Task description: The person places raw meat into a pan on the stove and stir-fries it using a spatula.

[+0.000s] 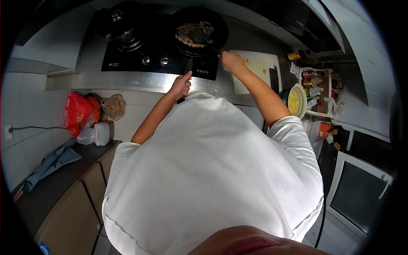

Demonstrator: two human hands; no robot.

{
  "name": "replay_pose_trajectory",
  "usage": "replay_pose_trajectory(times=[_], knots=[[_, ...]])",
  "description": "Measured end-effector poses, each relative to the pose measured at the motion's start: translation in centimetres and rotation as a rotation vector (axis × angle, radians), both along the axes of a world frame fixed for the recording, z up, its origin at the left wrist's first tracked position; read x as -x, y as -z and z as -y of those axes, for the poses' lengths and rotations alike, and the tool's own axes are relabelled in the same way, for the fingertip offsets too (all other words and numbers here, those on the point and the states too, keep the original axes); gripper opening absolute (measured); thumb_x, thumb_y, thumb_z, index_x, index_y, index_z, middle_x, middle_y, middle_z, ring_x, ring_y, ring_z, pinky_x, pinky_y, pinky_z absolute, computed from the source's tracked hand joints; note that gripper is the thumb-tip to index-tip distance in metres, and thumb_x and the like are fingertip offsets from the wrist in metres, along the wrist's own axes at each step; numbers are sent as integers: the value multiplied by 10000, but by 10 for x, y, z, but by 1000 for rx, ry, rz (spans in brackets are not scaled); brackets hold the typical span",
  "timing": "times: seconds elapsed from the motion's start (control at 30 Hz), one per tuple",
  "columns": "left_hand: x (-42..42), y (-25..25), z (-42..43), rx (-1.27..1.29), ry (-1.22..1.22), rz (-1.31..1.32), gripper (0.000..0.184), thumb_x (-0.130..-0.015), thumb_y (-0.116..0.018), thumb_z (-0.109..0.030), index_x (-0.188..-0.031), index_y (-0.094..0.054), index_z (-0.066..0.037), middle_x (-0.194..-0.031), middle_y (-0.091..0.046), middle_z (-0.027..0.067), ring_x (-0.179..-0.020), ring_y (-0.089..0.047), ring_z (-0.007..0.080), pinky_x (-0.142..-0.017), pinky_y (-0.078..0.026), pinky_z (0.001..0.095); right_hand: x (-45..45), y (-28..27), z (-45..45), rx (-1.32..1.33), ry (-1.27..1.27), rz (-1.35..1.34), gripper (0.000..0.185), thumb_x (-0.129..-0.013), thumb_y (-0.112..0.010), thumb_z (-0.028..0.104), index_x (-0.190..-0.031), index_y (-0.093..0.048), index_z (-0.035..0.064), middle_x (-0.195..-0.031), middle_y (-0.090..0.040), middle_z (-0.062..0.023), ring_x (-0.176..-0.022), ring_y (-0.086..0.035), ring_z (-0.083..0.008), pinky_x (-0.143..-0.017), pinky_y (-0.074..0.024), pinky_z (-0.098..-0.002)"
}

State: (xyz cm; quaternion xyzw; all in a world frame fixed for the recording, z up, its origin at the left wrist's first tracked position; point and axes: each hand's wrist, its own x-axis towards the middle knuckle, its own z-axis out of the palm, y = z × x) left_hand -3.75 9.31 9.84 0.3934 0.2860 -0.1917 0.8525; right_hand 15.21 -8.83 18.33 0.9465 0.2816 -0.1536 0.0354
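A dark wok (pixel 222 32) sits on the right burner of the stove, with small pale pieces of food (pixel 185 34), perhaps meat, spread in its bottom. Its handle points toward me, and my left hand (pixel 182 86) is closed around that handle. My right hand (pixel 232 60) grips the handle of a spatula (pixel 199 35), whose dark, wide head rests among the food pieces. Most of the spatula's handle is hard to make out against the dark wok. Under my right forearm lies a white cutting board (pixel 253 78) with a few small food scraps.
A lidded pot (pixel 124 32) stands on the left burner. Beside the cutting board are a knife (pixel 273 78), a strainer basket (pixel 302 101) of yellow food and a rack (pixel 327 91) of bottles. A range hood (pixel 304 25) hangs overhead. Bags (pixel 77 111) sit at the left.
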Motion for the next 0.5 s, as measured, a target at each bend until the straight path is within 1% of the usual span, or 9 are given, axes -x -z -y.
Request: replay_pose_trajectory(times=[0.03,0.17,0.23,0.27,0.33,0.37,0.43,0.47,0.5], knots=[[0,0,0,-1,0,2,359,-938,-645,-469,-885,-470,-160,-594,-355,-72,-437,-231,34,-385,-154,212,5,0,0,-46,23,9,378,-1017,-455,374,-1085,-668,69,-1004,-699,-214,-964,-668,-410,-829,-530,-510],[-1,0,1,-19,-7,-11,363,-934,-650,-473,-889,-473,-159,-594,-355,-72,-436,-233,35,-385,-158,209,3,1,1,-56,33,-24,360,-1019,-450,364,-1138,-642,83,-1010,-696,-210,-975,-668,-410,-821,-534,-512],[1,-1,1,-18,-8,-14,367,-931,-653,-478,-896,-475,-159,-595,-355,-72,-437,-236,33,-385,-162,207,4,3,0,-42,48,-31,358,-1016,-462,358,-1087,-663,70,-1015,-698,-211,-971,-672,-405,-820,-538,-505],[0,-1,1,-17,-6,-16,367,-931,-653,-478,-896,-475,-159,-595,-355,-72,-437,-236,33,-385,-162,207,3,4,-1,-42,49,-33,358,-1016,-462,358,-1087,-663,70,-1015,-698,-211,-971,-672,-405,-820,-538,-505],[1,0,1,-16,-9,-14,369,-931,-652,-480,-902,-474,-158,-596,-354,-73,-439,-235,31,-386,-161,205,-2,6,-2,18,13,-47,376,-1007,-481,376,-1047,-684,61,-1037,-700,-205,-975,-673,-401,-818,-538,-506],[1,0,2,-15,-9,-14,369,-931,-652,-480,-902,-474,-158,-596,-354,-73,-439,-235,31,-386,-161,205,-6,-4,-3,18,13,-47,376,-1007,-481,376,-1047,-684,61,-1037,-700,-205,-975,-673,-401,-818,-538,-506],[0,1,1,-10,-3,-15,372,-932,-650,-482,-905,-473,-155,-598,-355,-73,-440,-234,30,-385,-163,203,-25,-26,0,111,19,-100,409,-985,-519,411,-1082,-694,55,-1128,-692,-181,-1061,-661,-360,-866,-541,-459],[-1,0,0,-10,-11,-13,372,-932,-650,-482,-905,-473,-155,-598,-355,-73,-440,-234,30,-385,-163,203,-42,-26,7,90,54,-70,456,-972,-527,472,-1101,-696,69,-1074,-700,-197,-1024,-665,-381,-847,-531,-494],[-1,1,0,-5,-7,-7,374,-931,-650,-483,-905,-473,-154,-600,-355,-73,-441,-233,29,-385,-163,202,-72,-13,15,122,22,-116,463,-963,-536,484,-1115,-697,77,-1087,-697,-199,-1029,-666,-370,-865,-528,-487]])
